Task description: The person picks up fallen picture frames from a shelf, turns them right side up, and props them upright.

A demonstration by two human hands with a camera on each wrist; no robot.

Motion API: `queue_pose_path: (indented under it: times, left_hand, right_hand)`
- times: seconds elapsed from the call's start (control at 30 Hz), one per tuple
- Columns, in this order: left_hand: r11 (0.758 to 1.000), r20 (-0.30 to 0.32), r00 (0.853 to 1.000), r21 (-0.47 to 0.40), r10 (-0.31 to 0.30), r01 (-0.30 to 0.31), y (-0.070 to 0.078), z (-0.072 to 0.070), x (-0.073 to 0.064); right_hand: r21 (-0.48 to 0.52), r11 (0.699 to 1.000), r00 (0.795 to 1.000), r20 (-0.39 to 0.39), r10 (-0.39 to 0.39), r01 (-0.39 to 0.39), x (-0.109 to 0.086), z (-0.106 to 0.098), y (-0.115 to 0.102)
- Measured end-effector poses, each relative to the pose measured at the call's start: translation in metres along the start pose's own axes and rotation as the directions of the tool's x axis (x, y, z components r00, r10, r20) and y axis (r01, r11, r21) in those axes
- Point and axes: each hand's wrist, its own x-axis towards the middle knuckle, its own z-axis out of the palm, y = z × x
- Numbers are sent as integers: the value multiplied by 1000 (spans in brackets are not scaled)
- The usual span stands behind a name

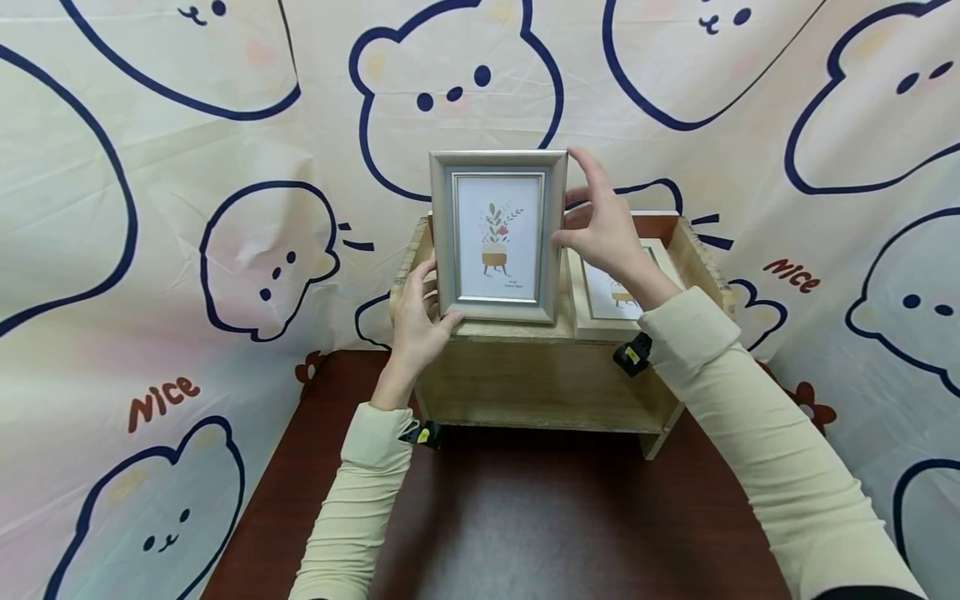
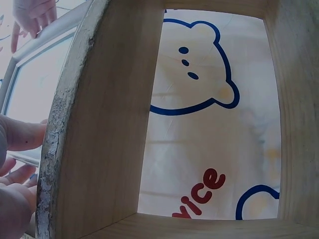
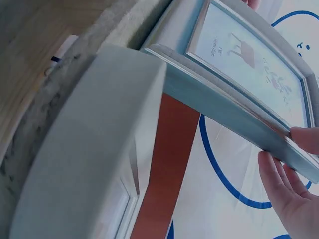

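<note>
A silver-grey picture frame (image 1: pixel 495 242) with a potted-plant print stands upright at the top of a wooden shelf unit (image 1: pixel 540 383). My left hand (image 1: pixel 418 321) grips its lower left corner, thumb in front. Higher up, on the opposite side, my right hand (image 1: pixel 606 229) holds the edge between thumb and fingers. The right wrist view shows that thumb on the front of the picture frame (image 3: pixel 239 94) and the fingers behind it. Whether its bottom edge touches the wood is unclear. A second, pale picture frame (image 1: pixel 596 292) leans back at the right, partly behind my right forearm.
The shelf unit has raised wooden sides (image 1: pixel 701 258) and an open lower compartment (image 2: pixel 104 119). It stands on a dark reddish-brown table (image 1: pixel 517 517). Cloth printed with cartoon bears (image 1: pixel 262 258) hangs behind and on both sides.
</note>
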Motion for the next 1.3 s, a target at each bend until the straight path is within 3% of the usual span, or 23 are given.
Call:
queue_pose_path:
  times: [0.27,0.5,0.9,1.07,1.3]
  left_hand:
    - [1000,-25,1000,-28,-1,0,-1,2,-1]
    - [1000,-54,998,-28,8,-10,35,0,-5]
    - [995,-105,990,16,99,-98,35,4,-10]
    - [990,-94,985,5,142,-143,33,3,-12]
    - [988,-62,986,-14,154,-155,30,0,-16]
  right_hand:
    - [-63,998,1000,8,-5,5,2,0,-2]
    - [-57,998,999,2,-36,36,6,2,0]
    - [-33,997,997,42,-67,69,16,0,5]
    - [-6,999,995,79,-53,53,19,-2,8]
    - [30,996,991,109,-83,80,23,-6,14]
